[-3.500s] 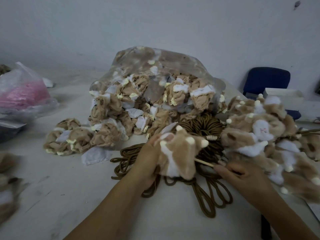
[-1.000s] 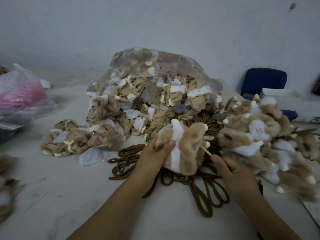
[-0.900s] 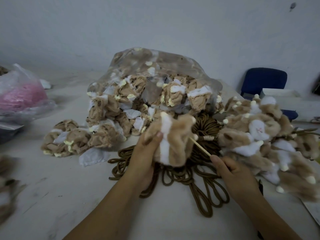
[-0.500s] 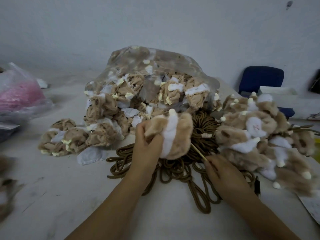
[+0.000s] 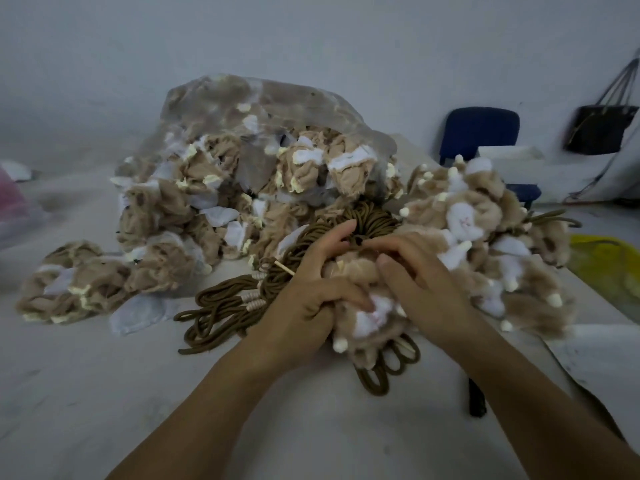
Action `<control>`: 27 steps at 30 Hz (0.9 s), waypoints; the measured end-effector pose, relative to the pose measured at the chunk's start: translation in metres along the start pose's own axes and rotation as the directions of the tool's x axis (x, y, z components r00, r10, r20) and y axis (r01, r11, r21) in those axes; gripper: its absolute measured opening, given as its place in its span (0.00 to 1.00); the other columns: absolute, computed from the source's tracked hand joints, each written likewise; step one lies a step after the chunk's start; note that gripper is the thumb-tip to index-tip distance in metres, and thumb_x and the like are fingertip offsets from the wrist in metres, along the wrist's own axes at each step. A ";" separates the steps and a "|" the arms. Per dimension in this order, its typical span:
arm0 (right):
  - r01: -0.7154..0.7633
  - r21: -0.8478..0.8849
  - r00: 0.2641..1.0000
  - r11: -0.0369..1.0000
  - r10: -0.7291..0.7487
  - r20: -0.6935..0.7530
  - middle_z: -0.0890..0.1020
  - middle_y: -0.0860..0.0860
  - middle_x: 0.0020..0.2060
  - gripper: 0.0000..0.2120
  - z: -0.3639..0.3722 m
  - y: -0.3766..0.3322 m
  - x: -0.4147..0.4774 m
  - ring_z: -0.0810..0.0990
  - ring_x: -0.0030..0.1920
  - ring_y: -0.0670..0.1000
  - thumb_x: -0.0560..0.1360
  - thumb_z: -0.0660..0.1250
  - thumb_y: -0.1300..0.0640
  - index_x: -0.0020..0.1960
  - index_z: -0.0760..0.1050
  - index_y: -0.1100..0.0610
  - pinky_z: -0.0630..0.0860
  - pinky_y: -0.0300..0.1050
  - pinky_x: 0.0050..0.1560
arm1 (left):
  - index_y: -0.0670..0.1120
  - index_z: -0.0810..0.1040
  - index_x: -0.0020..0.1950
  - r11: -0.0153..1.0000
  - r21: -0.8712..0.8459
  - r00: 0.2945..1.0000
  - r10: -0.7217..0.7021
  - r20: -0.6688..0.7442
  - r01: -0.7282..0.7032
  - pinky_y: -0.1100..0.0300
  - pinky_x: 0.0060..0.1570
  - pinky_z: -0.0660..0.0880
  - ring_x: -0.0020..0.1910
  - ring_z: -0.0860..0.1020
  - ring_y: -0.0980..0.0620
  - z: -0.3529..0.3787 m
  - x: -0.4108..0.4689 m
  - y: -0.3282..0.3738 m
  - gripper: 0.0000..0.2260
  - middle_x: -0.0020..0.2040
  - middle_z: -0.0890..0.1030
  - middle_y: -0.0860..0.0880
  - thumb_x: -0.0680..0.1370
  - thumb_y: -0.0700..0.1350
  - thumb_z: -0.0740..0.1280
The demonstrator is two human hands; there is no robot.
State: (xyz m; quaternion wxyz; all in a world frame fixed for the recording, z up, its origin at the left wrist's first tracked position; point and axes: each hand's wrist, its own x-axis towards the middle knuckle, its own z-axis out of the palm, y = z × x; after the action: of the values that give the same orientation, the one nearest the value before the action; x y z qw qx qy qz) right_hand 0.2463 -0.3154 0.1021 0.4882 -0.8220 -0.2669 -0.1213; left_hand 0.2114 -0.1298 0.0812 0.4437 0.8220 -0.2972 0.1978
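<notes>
Tan-and-white plush toy (image 5: pixel 367 320), held low over the middle of the worktop (image 5: pixel 104 393), toward its near edge and above a bundle of brown cords (image 5: pixel 221 306). The left grip (image 5: pixel 304 303) is closed round the toy's left flank, fingers curled under it, probably to steady the soft body. The right grip (image 5: pixel 422 278) is curled over the toy's top and right side with its fingertips bent in at the upper end; this looks like kneading or closing the fabric there. A thin wooden stick (image 5: pixel 284 269) juts out behind the left grip toward the worktop's far edge; whether it is held cannot be told.

Supply and output lie on opposite sides, each within reach. A clear bag of limp fabric skins (image 5: pixel 277 109) spills open at the far middle, with loose skins (image 5: pixel 79 282) toward the left edge. Plump finished toys (image 5: pixel 485 216) are heaped toward the right edge. The cords lie between the two heaps, directly under the work.
</notes>
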 end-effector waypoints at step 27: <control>0.166 -0.024 0.985 0.986 -0.167 -0.042 0.73 0.46 0.50 0.08 0.027 0.014 -0.024 0.74 0.51 0.40 0.75 0.63 0.52 0.54 0.74 0.51 0.70 0.30 0.51 | 0.56 0.77 0.51 0.957 -0.044 0.948 -0.289 -0.130 0.286 0.73 0.47 0.69 0.49 0.76 0.63 0.026 -0.014 0.003 0.06 0.48 0.78 0.58 0.78 0.45 0.63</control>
State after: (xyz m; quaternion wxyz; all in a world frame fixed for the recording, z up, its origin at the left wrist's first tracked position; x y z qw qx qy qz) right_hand 0.2322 -0.3050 0.0675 0.4738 -0.7988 -0.3228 -0.1824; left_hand 0.2003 -0.1484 0.0611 0.4968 0.8357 -0.1461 0.1827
